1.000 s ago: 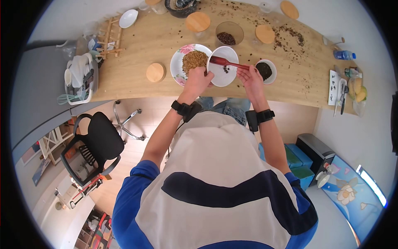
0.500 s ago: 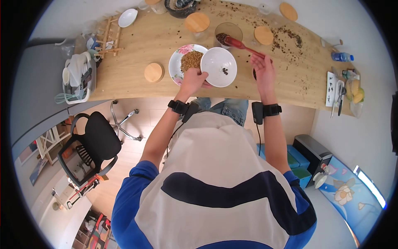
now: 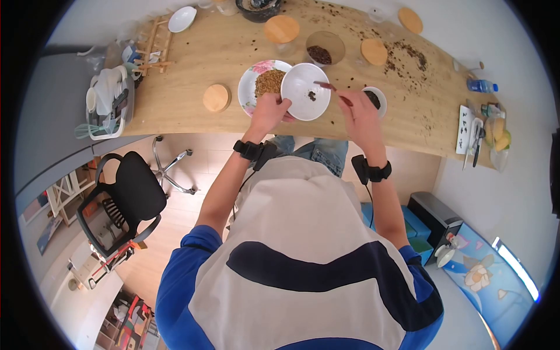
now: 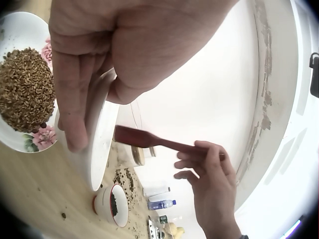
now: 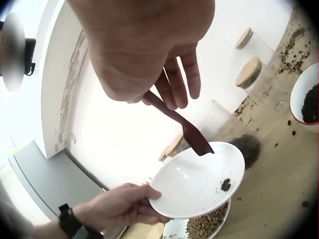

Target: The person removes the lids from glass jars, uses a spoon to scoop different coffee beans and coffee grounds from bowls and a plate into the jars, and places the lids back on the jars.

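The wooden table (image 3: 181,87) carries everything here, with loose dark bits (image 3: 411,53) scattered over its far right part. On it, in front of the person, lies a flowered plate (image 3: 247,87) with a heap of brown grain (image 3: 269,80). The white bowl (image 3: 302,76) is held above the table, tilted, beside the plate and partly over its edge. The left hand (image 3: 269,114) grips the bowl by its side — thumb at the rim, fingers underneath.

Beyond the bowl stands a clear jar (image 3: 336,42) with dark beans (image 3: 319,55) in the bottom. The right hand (image 3: 363,121) is at the bowl's right, its grip closed on the handle of a red-brown spatula (image 5: 195,140), with some fingers extended. To the right of the bowl, near that hand, a small cup (image 4: 103,204) with a red rim holds dark leaves (image 4: 114,204). A round wooden lid (image 3: 217,98) lies left of the plate.

The spatula's flat end is over the bowl near its rim — whether it touches, I cannot tell. Smallest of all, a little clump of dark crumbs (image 5: 226,184) sits inside the bowl.
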`<state>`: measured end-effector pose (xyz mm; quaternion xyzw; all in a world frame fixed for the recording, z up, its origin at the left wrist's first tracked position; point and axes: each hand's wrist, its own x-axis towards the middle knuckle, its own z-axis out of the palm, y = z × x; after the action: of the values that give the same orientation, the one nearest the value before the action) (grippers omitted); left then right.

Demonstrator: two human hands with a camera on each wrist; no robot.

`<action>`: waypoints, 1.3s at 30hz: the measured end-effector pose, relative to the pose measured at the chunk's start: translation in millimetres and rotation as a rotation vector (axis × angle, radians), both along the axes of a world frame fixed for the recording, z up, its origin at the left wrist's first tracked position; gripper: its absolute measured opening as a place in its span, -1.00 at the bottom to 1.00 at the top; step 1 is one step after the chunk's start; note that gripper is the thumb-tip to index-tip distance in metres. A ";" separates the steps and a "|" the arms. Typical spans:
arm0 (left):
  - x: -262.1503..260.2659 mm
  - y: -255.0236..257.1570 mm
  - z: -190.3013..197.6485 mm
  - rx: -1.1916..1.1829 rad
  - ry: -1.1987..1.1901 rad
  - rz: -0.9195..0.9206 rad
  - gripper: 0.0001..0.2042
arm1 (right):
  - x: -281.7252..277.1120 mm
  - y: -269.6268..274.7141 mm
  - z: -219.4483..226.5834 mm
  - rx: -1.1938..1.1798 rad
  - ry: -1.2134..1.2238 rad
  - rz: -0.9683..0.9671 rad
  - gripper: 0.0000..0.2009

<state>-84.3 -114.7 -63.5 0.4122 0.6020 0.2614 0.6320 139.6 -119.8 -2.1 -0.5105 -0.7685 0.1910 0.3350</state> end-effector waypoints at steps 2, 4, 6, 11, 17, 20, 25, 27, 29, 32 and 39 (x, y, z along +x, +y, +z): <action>1.1 0.3 2.8 0.034 0.087 -0.033 -0.76 | -4.5 -4.2 -4.2 -0.068 -0.102 0.036 -0.85; 2.7 -0.9 1.6 0.067 0.126 -0.049 -0.76 | -6.8 -5.7 -9.0 -0.079 -0.085 0.048 -0.86; 2.5 -2.4 -2.3 0.100 0.167 -0.064 -0.76 | -10.2 -6.8 -10.9 -0.089 -0.067 0.062 -0.86; 3.9 -3.9 0.4 0.131 0.135 0.010 -0.75 | -13.7 -9.1 -14.8 -0.033 0.023 -0.055 -0.86; 5.2 -4.7 -0.2 0.138 0.149 0.017 -0.75 | -17.6 -8.6 -20.8 -0.098 -0.061 -0.255 -0.86; 7.8 -6.3 -8.1 0.158 0.147 -0.002 -0.74 | -25.1 -8.1 -26.6 -0.224 0.064 -0.262 -0.85; 7.1 -9.3 -8.6 0.179 0.133 0.015 -0.75 | -18.2 -8.1 -28.2 -0.254 0.164 -0.317 -0.81; 7.4 -9.3 -2.9 0.173 0.114 0.035 -0.74 | -14.5 -7.6 -28.7 -0.241 0.137 -0.343 -0.80; 7.6 -7.8 3.7 0.187 0.176 0.005 -0.73 | -13.5 -6.9 -27.0 -0.357 0.198 -0.334 -0.76; 8.2 -7.4 10.9 0.195 0.295 -0.080 -0.75 | -17.3 -7.7 -42.6 -0.494 0.394 -0.378 -0.75; 8.9 -10.3 11.5 0.299 0.426 -0.132 -0.74 | -21.6 -9.5 -65.6 -0.650 0.797 -0.434 -0.72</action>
<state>-75.4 -125.0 -52.0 0.5851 0.6478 0.2130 0.4389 118.0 -129.3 -67.7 -0.6222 -0.3612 0.5232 0.4568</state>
